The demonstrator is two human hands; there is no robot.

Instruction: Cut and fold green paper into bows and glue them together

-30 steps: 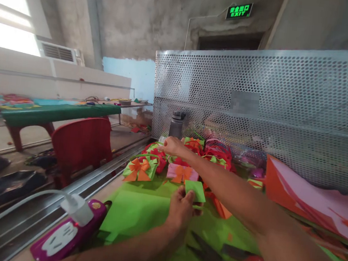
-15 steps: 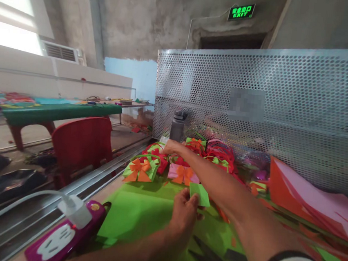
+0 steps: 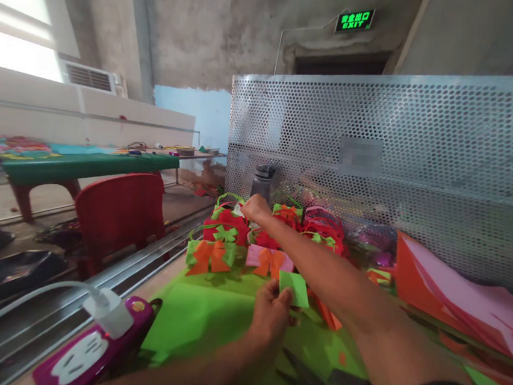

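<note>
In the head view my left hand (image 3: pixel 272 309) pinches a small folded piece of bright green felt (image 3: pixel 295 289) above the green felt sheet on the table. My right hand (image 3: pixel 257 209) stretches far across, its fingers curled closed beside a crumpled white scrap (image 3: pixel 238 210). What those fingers hold, if anything, is hidden. Around and below it stand small felt bags: a green one with an orange bow (image 3: pixel 210 256), a red one with a green bow (image 3: pixel 225 233) and a pink one with an orange bow (image 3: pixel 270 260). Dark scissors (image 3: pixel 315 383) lie under my right forearm.
A purple power strip (image 3: pixel 91 346) with a white plug sits at the table's left edge. A grey bottle (image 3: pixel 262 182) stands behind the bags, before a perforated metal panel (image 3: pixel 381 120). Felt sheets (image 3: pixel 460 291) pile at right. A red chair (image 3: pixel 120 219) is at left.
The green bag with the orange bow has shifted slightly right and straightened. My right hand has moved a little up and right. My left hand stays with the green felt piece.
</note>
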